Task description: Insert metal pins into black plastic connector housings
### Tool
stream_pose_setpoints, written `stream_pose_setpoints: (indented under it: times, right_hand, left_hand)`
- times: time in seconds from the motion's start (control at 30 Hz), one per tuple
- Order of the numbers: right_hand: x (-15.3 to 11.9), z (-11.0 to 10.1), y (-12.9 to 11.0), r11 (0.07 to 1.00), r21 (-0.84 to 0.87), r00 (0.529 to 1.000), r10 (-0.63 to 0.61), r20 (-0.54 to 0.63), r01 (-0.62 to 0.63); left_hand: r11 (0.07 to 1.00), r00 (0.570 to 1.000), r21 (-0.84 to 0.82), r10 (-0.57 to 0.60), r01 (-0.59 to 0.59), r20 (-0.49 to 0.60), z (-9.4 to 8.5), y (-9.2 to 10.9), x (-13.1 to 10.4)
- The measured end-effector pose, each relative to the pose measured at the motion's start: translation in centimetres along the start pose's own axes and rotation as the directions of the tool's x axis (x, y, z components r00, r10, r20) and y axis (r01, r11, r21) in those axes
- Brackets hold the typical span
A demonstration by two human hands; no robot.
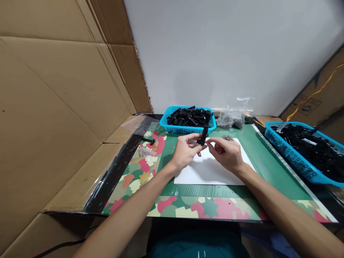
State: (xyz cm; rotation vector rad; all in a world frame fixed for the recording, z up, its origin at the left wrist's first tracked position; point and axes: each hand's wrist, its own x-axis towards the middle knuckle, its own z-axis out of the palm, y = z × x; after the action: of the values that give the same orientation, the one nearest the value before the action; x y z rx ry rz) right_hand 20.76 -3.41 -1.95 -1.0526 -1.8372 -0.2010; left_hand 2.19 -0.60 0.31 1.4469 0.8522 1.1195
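My left hand (185, 150) is closed on a black L-shaped plastic part (204, 136), holding it upright above a white sheet of paper (209, 170). Thumb and forefinger of my right hand (225, 150) are pinched together at the right side of the part's lower end. Whatever lies between those fingertips is too small to make out. Behind my right hand sits a small pile of tiny metal pieces (228, 137). More shiny small pieces show beside my left hand, partly hidden by it.
A blue basket (188, 129) of black parts stands at the back, another blue basket (290, 156) at the right. Clear bags (233, 118) of small pieces lie behind. A single black part (148, 141) and a small plastic bag (147, 152) lie left. Cardboard (53, 89) walls the left side.
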Motion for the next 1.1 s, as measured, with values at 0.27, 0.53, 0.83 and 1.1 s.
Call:
stream_pose_setpoints:
  times: [0.27, 0.53, 0.83, 1.1]
  right_hand:
    - [-0.19, 0.22, 0.22, 0.991, 0.027, 0.991, -0.128, -0.044, 0.129]
    - [-0.47, 0.47, 0.46, 0.997, 0.000, 0.997, -0.072, 0.023, 0.072]
    - [-0.45, 0.47, 0.72, 0.996, 0.079, 0.990, -0.051, 0.134, 0.041]
    - [0.25, -0.01, 0.70, 0.979, 0.203, 0.986, -0.024, 0.167, -0.010]
  left_hand:
    - [0.996, 0.996, 0.019, 0.085, -0.085, -0.010, -0.05, -0.74, 0.04]
    - [0.993, 0.993, 0.043, 0.114, -0.114, 0.011, -0.11, -0.79, -0.03]
    - [0.988, 0.994, 0.115, 0.107, -0.105, -0.006, -0.25, -0.91, 0.00]
    - [0.969, 0.994, 0.223, 0.103, -0.110, 0.041, -0.30, -0.54, -0.26]
